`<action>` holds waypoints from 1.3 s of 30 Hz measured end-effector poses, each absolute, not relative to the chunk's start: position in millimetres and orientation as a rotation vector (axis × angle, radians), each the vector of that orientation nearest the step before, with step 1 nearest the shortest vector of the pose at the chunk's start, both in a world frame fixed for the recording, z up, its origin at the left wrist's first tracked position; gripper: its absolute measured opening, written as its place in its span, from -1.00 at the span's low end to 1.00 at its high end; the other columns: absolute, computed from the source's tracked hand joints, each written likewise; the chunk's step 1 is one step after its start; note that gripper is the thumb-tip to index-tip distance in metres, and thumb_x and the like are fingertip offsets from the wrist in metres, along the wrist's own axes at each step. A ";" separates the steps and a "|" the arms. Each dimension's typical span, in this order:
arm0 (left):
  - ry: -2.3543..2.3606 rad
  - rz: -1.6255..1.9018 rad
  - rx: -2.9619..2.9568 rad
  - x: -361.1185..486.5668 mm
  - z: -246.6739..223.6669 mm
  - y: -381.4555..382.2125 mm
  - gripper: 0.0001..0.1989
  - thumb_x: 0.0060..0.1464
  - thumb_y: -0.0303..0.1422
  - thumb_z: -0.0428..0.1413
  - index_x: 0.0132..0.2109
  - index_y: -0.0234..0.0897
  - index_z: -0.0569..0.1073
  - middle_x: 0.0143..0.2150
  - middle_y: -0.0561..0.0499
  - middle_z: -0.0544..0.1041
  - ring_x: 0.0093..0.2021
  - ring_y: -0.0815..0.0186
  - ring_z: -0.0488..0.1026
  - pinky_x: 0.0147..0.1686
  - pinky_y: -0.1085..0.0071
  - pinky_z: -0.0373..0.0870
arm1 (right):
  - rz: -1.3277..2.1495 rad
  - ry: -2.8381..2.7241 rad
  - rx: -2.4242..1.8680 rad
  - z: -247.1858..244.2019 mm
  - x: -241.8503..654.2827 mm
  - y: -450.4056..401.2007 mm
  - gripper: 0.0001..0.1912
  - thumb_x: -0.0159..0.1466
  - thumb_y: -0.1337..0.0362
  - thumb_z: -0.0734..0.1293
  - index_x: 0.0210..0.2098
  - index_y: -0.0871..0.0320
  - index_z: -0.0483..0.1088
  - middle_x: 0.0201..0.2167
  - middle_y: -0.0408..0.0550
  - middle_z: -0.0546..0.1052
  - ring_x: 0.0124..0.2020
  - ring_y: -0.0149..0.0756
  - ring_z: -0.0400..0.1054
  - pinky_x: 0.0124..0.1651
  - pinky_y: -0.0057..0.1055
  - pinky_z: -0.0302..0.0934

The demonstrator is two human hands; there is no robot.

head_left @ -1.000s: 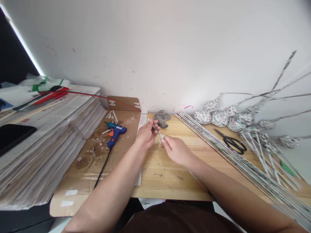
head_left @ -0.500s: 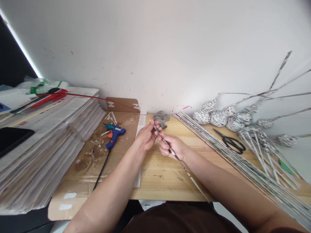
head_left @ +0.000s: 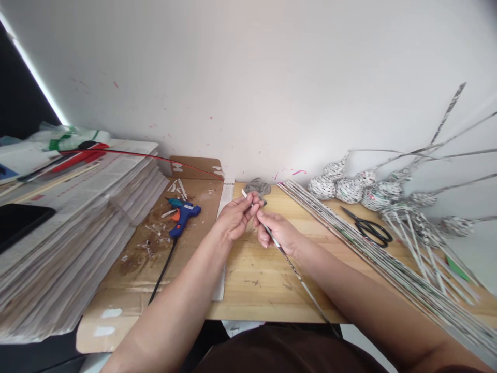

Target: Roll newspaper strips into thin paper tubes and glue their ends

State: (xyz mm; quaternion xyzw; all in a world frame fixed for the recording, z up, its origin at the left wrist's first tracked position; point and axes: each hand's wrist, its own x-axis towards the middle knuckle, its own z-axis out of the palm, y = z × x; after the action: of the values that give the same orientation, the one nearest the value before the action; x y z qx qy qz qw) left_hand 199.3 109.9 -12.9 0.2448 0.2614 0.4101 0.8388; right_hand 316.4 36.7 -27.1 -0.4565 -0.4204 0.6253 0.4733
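My left fingers [head_left: 244, 202] pinch a rolled newspaper tube [head_left: 300, 279] near its white tip, mid-frame; my right fingers [head_left: 264, 238] hold it lower down, its length slanting toward the bottom of the frame over the tabletop [head_left: 244, 261]. Squeezing too hard could crease the thin roll; a slack pinch could let it unwind.

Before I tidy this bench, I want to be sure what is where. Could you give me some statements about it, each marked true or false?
1. The left hand and right hand hold a thin paper stick. True.
2. The right hand is nearer the stick's pale tip. False: the left is nearer.
3. The blue glue gun lies on cardboard. True.
4. The black scissors are left of the hands. False: the scissors are to their right.
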 end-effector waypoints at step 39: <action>0.627 0.930 0.592 197.5 -24.7 121.3 -0.85 -0.05 -0.46 0.24 -0.26 -0.40 0.51 -0.35 -0.08 0.57 -0.46 0.44 0.51 -0.78 0.72 0.08 | 1.212 -1.259 -1.459 -25.5 314.9 32.7 -0.60 0.20 -0.09 0.23 -0.38 0.15 0.35 -0.68 -0.24 0.26 -0.69 -0.47 0.14 -0.60 -0.50 -0.01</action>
State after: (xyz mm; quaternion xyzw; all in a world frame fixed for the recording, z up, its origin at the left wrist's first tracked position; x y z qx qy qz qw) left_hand 197.5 121.3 -24.7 0.2765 0.2928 0.4344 0.8057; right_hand 314.9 32.7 -25.5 -0.5817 -0.5023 0.4833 0.4193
